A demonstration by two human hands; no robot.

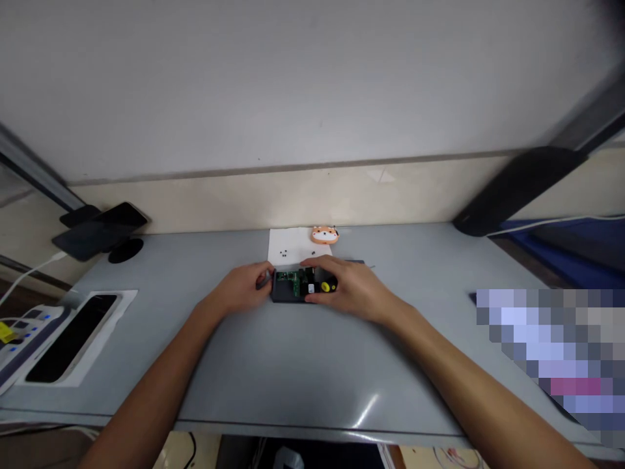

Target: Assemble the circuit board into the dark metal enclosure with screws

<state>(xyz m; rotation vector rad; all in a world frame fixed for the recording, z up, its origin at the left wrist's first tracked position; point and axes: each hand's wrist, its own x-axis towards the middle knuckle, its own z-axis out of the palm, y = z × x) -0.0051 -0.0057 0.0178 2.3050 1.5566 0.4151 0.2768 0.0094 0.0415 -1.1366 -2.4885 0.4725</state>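
Observation:
An opened electronic device [288, 292] with a dark, flat casing lies on the grey table in front of me. Inside it show a green circuit board [296, 281], black parts and a yellow round piece [326, 286]. My left hand [244, 286] is closed, its thumb and fingers pinching at the casing's left end; a small dark grey bit shows between them, too unclear to name. From the right, my right hand [359, 286] grips the device, with fingers on its far side and thumb on its near side. The palm hides the right end.
Behind the device, a white sheet [293, 242] carries several tiny black pieces and an orange animal-faced case [325, 234]. At left are a phone on a stand [110, 231], another phone [73, 339] and a power strip [32, 332]. A blurred-out screen [551, 352] stands at right.

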